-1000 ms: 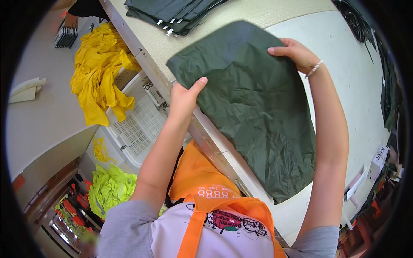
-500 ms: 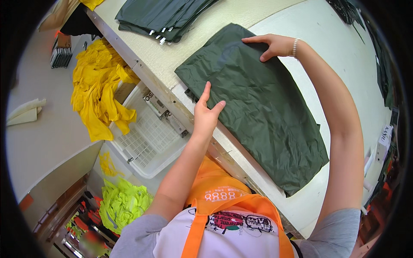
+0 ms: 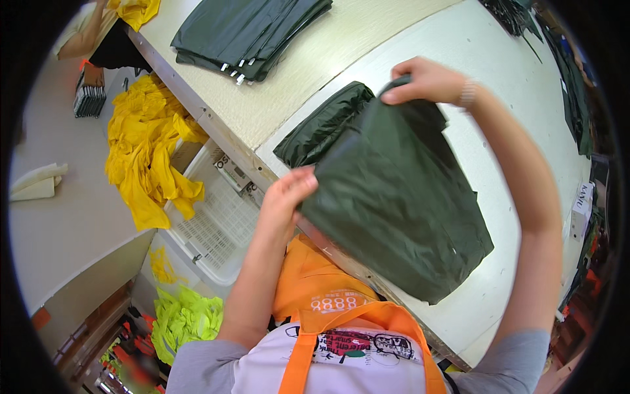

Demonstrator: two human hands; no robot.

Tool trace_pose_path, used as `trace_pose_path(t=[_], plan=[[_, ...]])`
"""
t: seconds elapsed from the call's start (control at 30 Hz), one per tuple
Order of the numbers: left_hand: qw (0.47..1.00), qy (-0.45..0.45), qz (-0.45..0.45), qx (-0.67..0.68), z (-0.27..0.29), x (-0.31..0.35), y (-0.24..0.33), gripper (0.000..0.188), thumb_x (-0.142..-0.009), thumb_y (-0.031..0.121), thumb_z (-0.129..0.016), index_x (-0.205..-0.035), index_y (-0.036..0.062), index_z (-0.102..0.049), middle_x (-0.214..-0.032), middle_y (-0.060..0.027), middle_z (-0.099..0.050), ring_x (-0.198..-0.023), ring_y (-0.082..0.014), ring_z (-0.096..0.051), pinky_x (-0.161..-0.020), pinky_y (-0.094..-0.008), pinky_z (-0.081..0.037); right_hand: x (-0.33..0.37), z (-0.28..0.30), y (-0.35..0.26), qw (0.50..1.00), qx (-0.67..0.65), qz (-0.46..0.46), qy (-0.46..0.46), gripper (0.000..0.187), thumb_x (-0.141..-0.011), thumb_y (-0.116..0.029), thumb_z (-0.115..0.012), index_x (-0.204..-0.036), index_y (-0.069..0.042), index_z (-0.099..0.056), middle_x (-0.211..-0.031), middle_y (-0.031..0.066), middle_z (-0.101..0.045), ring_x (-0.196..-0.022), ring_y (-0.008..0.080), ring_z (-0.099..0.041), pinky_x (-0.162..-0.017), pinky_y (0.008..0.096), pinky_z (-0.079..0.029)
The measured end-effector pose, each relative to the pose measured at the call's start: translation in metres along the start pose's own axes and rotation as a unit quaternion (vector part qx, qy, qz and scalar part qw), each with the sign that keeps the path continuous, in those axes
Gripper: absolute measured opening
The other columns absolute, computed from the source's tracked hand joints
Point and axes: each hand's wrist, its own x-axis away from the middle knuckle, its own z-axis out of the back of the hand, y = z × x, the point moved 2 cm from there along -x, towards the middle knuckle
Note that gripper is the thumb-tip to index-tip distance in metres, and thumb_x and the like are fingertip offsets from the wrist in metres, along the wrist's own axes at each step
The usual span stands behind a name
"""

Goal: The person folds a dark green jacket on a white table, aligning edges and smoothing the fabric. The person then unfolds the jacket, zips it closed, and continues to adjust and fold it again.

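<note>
A dark green garment (image 3: 394,197) lies on the white table (image 3: 485,59), its upper end lifted and folded back over itself. My left hand (image 3: 289,194) pinches the near edge of the fold at the table's edge. My right hand (image 3: 426,79) grips the far corner of the same fold, raised above the table. Part of the cloth (image 3: 321,125) bunches underneath, toward the left.
A stack of folded dark green garments (image 3: 249,33) lies at the far end of the table. Below the table edge stand a white plastic crate (image 3: 216,217), yellow garments (image 3: 144,151) and neon-green ones (image 3: 184,318). More dark cloth (image 3: 571,85) lies at right.
Both hands have taken hold of the garment's upper end and folded it back toward me; before, it lay flat and the hands rested on it.
</note>
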Motion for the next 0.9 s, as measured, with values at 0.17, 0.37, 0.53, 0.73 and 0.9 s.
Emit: trace_pose_path(t=[0.17, 0.37, 0.53, 0.73, 0.9], plan=[[0.99, 0.063, -0.091, -0.093, 0.033, -0.034, -0.037, 0.03, -0.085, 0.015, -0.069, -0.11, 0.0025, -0.059, -0.075, 0.0042, -0.053, -0.067, -0.0047, -0.049, -0.061, -0.0188, -0.039, -0.065, -0.056, 0.065, 0.987, -0.076, -0.044, 0.135, 0.055, -0.071, -0.049, -0.076, -0.097, -0.002, -0.064, -0.088, 0.0086, -0.062, -0.082, 0.0164, -0.056, -0.075, 0.0309, -0.046], [0.997, 0.029, -0.071, -0.019, 0.045, -0.037, -0.053, 0.018, -0.091, 0.013, -0.06, -0.105, 0.0029, -0.055, -0.096, -0.004, -0.061, -0.082, -0.0076, -0.058, -0.071, -0.0226, -0.048, -0.042, -0.048, 0.069, 0.992, -0.124, -0.027, 0.009, 0.036, -0.088, -0.036, -0.063, -0.095, -0.001, -0.063, -0.086, 0.0042, -0.061, -0.076, 0.0086, -0.049, -0.071, 0.0274, -0.045], [0.994, 0.018, -0.073, 0.074, 0.036, -0.055, -0.062, 0.03, -0.1, 0.029, -0.044, -0.116, 0.0038, -0.048, -0.107, -0.0065, -0.062, -0.091, -0.0133, -0.062, -0.077, -0.0294, -0.051, -0.049, -0.066, 0.069, 0.984, 0.035, -0.1, 0.141, 0.04, -0.088, -0.037, -0.063, -0.1, 0.002, -0.061, -0.091, 0.0121, -0.066, -0.082, 0.0211, -0.06, -0.074, 0.0344, -0.049], [0.991, 0.07, -0.112, -0.029, 0.048, -0.05, -0.069, 0.028, -0.097, 0.019, -0.052, -0.12, 0.0036, -0.047, -0.106, -0.004, -0.06, -0.09, -0.0106, -0.059, -0.077, -0.0269, -0.05, -0.055, -0.085, -0.009, 0.9, 0.156, 0.366, 0.176, 0.029, -0.086, -0.033, -0.063, -0.097, -0.006, -0.063, -0.091, 0.0126, -0.065, -0.089, 0.0313, -0.06, -0.08, 0.0391, -0.047], [0.993, 0.038, -0.104, -0.029, 0.042, -0.048, -0.056, 0.019, -0.093, 0.012, -0.057, -0.106, -0.0018, -0.056, -0.096, -0.0052, -0.063, -0.083, -0.0097, -0.059, -0.073, -0.0246, -0.048, -0.077, -0.118, -0.024, 0.891, 0.318, 0.325, 0.008, 0.047, -0.089, -0.049, -0.05, -0.074, -0.008, -0.067, -0.072, 0.0121, -0.065, -0.073, 0.032, -0.062, -0.07, 0.0396, -0.048]])
